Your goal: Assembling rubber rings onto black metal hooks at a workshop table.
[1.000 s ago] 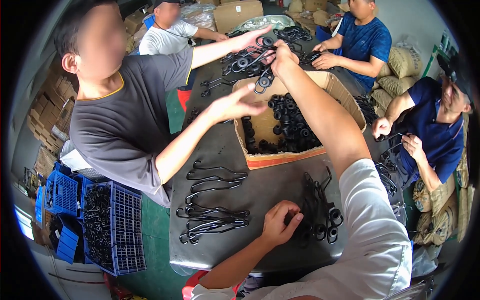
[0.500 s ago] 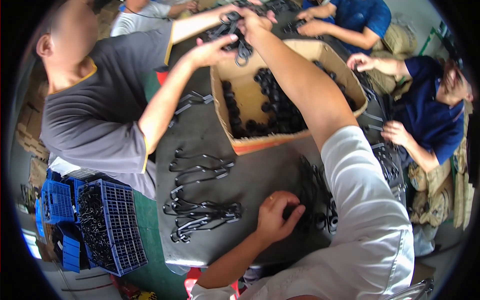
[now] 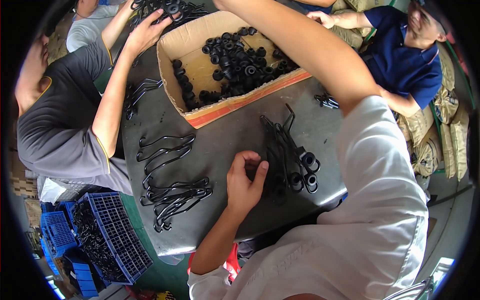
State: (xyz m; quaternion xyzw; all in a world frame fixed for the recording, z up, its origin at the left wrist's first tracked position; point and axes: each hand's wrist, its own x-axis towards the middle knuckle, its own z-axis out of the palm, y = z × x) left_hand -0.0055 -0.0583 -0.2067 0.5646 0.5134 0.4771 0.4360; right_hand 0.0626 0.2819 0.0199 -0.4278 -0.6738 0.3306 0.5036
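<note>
My left hand (image 3: 244, 181) rests on the dark metal table (image 3: 227, 137) with its fingers curled. Its thumb touches the left edge of a pile of black wire hooks with round rollers (image 3: 292, 162). Whether it grips a piece is hidden by the fingers. My right arm (image 3: 310, 55) stretches away over an open cardboard box (image 3: 220, 107) of black rollers (image 3: 235, 70). The arm leaves the picture at the top edge, so my right hand is out of sight.
Bare black wire hooks (image 3: 170, 192) lie on the table to the left. A person in a grey shirt (image 3: 60, 120) reaches one hand (image 3: 147, 32) to parts beyond the box. A person in blue (image 3: 410, 65) sits at right. Blue crates (image 3: 107, 235) stand below left.
My right arm has reached farther over the box and its hand has passed out of the top edge. My left hand has stayed at the pile. The view has tipped downward.
</note>
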